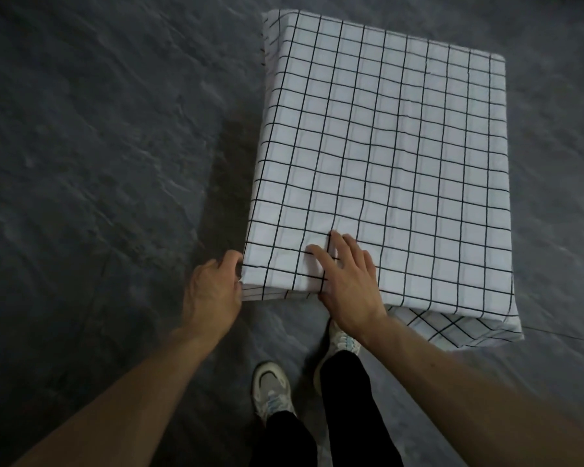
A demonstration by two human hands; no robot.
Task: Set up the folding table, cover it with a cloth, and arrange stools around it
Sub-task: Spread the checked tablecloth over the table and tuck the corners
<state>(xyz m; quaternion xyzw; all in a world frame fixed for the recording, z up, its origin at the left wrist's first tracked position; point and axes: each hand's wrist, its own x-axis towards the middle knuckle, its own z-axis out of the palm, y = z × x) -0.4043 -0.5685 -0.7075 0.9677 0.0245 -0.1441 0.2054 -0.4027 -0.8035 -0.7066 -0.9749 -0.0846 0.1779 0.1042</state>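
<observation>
The fingers (231,261) of my left hand (213,284) are curled round the near left corner of the cloth (385,146). They grip it right at the edge, where the cloth folds down over the side. The thumb is hidden, so I cannot tell where it sits.

The fingers (339,246) of my right hand (348,281) are straight and spread out. They lie flat on top of the cloth, close to the near edge, and they hold nothing. The two hands are near each other at that same corner. Both arms are bare.

The cloth is white with thin black lines that make squares. It lies over the whole top of the table, which is hidden under it, and it hangs down on the sides I can see. It looks mostly smooth, with a few small waves in the lines. At the near right corner a flap (452,328) hangs down with its lines slanted.

Below my hands I see black trousers (351,399) and two pale shoes. The left shoe (272,389) is on the floor (98,163), and the right shoe (339,343) is closer to the table. Any marks on the shoes are too blurry to read. The floor is dark grey and looks like rough stone.
</observation>
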